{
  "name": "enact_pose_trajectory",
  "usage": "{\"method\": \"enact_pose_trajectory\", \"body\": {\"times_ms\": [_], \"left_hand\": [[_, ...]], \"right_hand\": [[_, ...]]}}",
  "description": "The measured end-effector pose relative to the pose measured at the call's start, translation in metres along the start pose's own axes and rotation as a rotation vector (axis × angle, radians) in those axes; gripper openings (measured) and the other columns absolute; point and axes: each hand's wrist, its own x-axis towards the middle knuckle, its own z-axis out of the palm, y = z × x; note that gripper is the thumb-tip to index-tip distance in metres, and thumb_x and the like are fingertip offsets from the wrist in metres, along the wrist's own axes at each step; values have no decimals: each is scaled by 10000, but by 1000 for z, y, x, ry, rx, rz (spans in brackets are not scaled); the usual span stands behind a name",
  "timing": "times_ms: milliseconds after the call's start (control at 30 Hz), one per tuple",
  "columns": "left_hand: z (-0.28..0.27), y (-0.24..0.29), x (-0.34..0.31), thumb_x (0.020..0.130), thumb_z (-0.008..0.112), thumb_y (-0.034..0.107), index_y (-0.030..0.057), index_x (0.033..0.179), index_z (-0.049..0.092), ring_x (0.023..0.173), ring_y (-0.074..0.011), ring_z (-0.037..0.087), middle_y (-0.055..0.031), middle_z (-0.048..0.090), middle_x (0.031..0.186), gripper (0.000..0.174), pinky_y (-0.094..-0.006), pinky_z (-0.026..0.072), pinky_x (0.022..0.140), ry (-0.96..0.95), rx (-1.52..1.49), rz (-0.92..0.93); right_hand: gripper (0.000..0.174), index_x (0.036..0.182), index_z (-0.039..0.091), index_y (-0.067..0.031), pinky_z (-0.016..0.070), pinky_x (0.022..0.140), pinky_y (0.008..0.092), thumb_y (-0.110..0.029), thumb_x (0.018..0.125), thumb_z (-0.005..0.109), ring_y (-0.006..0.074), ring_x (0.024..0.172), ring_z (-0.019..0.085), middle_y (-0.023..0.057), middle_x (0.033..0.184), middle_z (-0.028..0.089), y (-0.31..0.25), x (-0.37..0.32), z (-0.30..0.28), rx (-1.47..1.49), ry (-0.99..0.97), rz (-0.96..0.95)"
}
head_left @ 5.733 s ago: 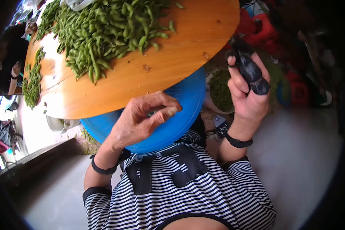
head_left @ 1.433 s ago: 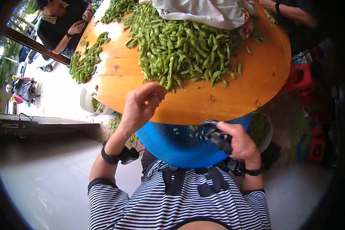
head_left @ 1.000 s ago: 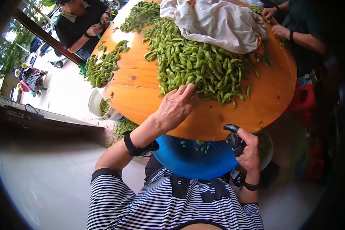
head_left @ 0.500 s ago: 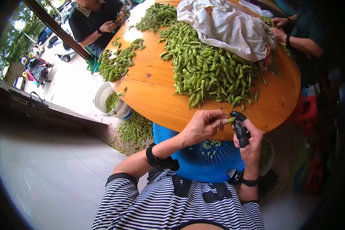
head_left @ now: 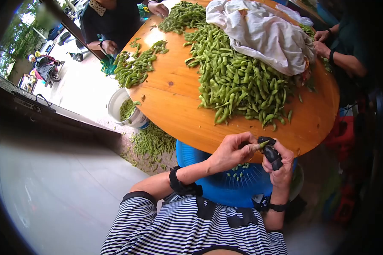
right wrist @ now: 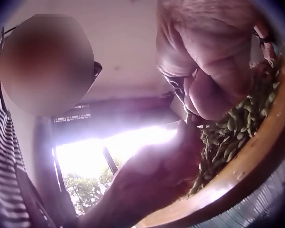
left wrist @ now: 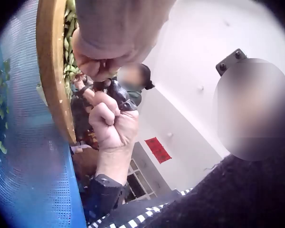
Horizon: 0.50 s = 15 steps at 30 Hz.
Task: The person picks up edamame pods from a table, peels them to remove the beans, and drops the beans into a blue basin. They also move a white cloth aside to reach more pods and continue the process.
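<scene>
Over the table's near edge, my left hand (head_left: pixel 232 154) pinches a green pod (head_left: pixel 264 144) between thumb and forefinger. My right hand (head_left: pixel 281 163), its thumb and forefinger wrapped in black, is curled round the pod's other end. In the left wrist view the left hand (left wrist: pixel 116 40) meets the right hand (left wrist: pixel 114 124); the pod is mostly hidden there. The right hand (right wrist: pixel 206 61) fills the top of the right wrist view. Below both hands sits a blue basin (head_left: pixel 217 187) with loose beans (head_left: pixel 238 170). A large pod heap (head_left: pixel 242 85) lies on the wooden table (head_left: pixel 174 114).
A white cloth (head_left: pixel 264 38) covers the heap's back. Smaller pod piles (head_left: pixel 134 68) lie at the left. A white bucket (head_left: pixel 117 104) stands beside the table, near pods strewn on the floor (head_left: pixel 151 142). Two people are at the table's far left and right.
My left hand reached the heap, then came back with a pod to the right hand. Since half a second ago, both hands have shifted slightly lower in view. The person at left has reached onto the table.
</scene>
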Motion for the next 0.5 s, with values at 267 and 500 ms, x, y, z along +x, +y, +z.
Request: {"method": "enact_pose_trajectory", "body": {"times_ms": [267,500], "left_hand": [[2,-5,1,932,631,173,69,919,574,525,-55,486,1,577,671,119,-190,343,443,-196,-414,-216],[-1,11,-6,846,720,118,-20,878,597,688,-61,569,-72,610,722,188,-236,485,593,5,566,128]], "right_hand": [[438,1115,596,68,253,426,165,-309,892,583,4,487,354,-39,692,491,6,-8,-13,213,-42,102],[158,818,537,-1,338,482,214,-154,857,528,63,546,452,-10,668,467,5,-11,2,-382,67,-85]]}}
